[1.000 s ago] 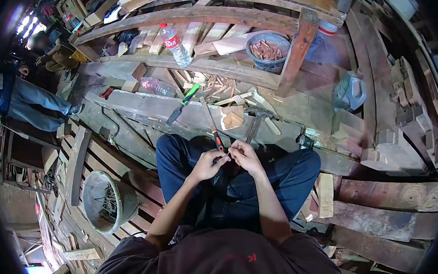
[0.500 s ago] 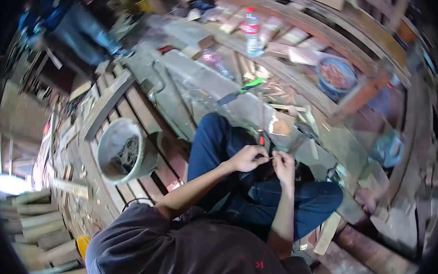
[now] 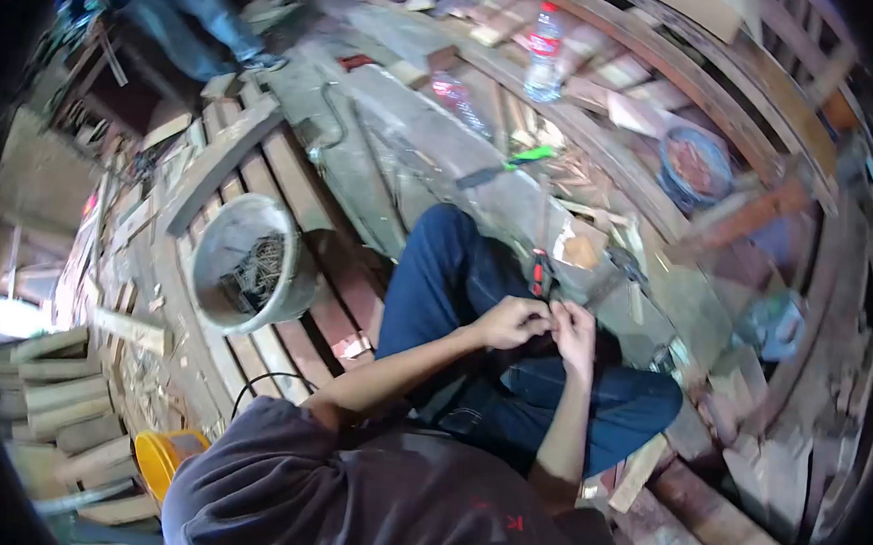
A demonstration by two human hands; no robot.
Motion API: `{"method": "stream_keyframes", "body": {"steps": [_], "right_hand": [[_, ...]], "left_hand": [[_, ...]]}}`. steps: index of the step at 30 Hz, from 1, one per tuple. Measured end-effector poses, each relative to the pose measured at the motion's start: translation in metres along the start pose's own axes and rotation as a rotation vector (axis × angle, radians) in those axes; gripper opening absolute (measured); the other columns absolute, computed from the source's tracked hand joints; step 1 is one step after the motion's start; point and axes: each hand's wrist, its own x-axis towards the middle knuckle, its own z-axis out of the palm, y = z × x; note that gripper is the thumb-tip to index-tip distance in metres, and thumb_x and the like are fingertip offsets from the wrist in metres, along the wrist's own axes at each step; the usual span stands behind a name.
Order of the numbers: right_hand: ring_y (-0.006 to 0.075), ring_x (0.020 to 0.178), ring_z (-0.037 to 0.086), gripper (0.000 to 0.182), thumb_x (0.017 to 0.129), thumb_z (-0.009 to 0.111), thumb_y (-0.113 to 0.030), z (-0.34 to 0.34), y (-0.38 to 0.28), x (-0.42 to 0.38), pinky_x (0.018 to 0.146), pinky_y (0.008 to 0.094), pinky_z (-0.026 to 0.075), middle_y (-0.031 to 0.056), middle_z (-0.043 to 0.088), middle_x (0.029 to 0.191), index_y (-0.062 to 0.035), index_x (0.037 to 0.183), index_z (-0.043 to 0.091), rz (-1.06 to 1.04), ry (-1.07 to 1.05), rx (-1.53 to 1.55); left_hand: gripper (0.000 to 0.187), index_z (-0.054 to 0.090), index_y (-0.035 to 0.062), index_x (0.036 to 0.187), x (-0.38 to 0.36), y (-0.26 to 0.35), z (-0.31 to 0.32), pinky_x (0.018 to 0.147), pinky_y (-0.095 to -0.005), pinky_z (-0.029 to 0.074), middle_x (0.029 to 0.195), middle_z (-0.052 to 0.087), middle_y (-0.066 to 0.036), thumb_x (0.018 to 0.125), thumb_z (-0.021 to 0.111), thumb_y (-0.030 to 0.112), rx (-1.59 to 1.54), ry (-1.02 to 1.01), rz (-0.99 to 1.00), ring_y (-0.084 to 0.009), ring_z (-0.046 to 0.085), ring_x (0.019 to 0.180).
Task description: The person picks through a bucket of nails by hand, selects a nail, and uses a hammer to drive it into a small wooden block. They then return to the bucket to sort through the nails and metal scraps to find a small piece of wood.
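My left hand (image 3: 513,323) and my right hand (image 3: 574,338) meet over my crossed legs, fingertips pinched together. Whatever lies between them is too small to make out. Just beyond the hands lies a red-and-black handled tool (image 3: 539,274), its shaft pointing away from me. A pair of pliers (image 3: 629,269) rests to the right of it. Farther off is a tool with a bright green handle (image 3: 531,158) and a dark flat blade. A white bucket (image 3: 301,289) holding thin metal pieces that look like nails stands to my left on wooden slats.
An upright bottle (image 3: 543,64) with a red label and a bottle lying on its side (image 3: 460,104) are ahead. A blue bucket (image 3: 697,179) stands at right. Timber beams and offcuts surround me. Another person's legs (image 3: 187,17) show at upper left; a yellow bucket (image 3: 157,460) is lower left.
The view has shifted, so the surroundings sit differently in it. My hands have drawn closer together; a small thin piece seen between the fingertips before is now hidden.
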Motion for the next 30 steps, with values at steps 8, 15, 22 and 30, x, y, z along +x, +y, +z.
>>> {"method": "stream_keyframes", "body": {"steps": [8,15,22,30], "right_hand": [[0.0084,0.062,0.048,0.036,0.098,0.060,-0.023,-0.004,0.006,0.003,0.055,0.0315,0.040,0.0051,0.055,0.062,0.0023,0.073,0.056,-0.126,0.008,-0.135],[0.0218,0.058,0.065,0.027,0.095,0.061,-0.025,-0.001,-0.007,-0.007,0.054,0.0383,0.045,0.0141,0.063,0.064,-0.0022,0.081,0.067,-0.250,0.105,-0.157],[0.0360,0.063,0.064,0.030,0.089,0.059,-0.023,-0.021,-0.031,-0.019,0.060,0.0448,0.048,0.0185,0.062,0.064,0.0005,0.071,0.063,-0.193,0.115,-0.134],[0.0344,0.063,0.067,0.027,0.089,0.058,-0.022,-0.020,-0.029,-0.021,0.060,0.0457,0.049,0.0192,0.064,0.066,-0.0008,0.074,0.065,-0.244,0.168,-0.121]], "left_hand": [[0.010,0.061,0.0005,0.105,0.004,0.015,0.003,0.076,-0.0279,0.052,0.091,0.065,-0.005,0.098,0.056,0.006,-0.110,-0.083,-0.152,-0.0123,0.064,0.082],[0.013,0.062,-0.0004,0.104,0.006,0.020,0.008,0.073,-0.0229,0.048,0.085,0.065,-0.003,0.099,0.056,0.011,-0.068,-0.152,-0.192,-0.0088,0.062,0.081],[0.020,0.060,0.0022,0.088,0.018,0.011,0.018,0.064,-0.0223,0.038,0.079,0.064,-0.001,0.101,0.051,0.014,-0.122,-0.164,-0.194,-0.0060,0.046,0.068],[0.020,0.055,0.0034,0.086,0.023,0.022,0.021,0.066,-0.0225,0.038,0.078,0.063,-0.003,0.101,0.047,0.012,-0.083,-0.187,-0.209,-0.0070,0.047,0.069]]}}
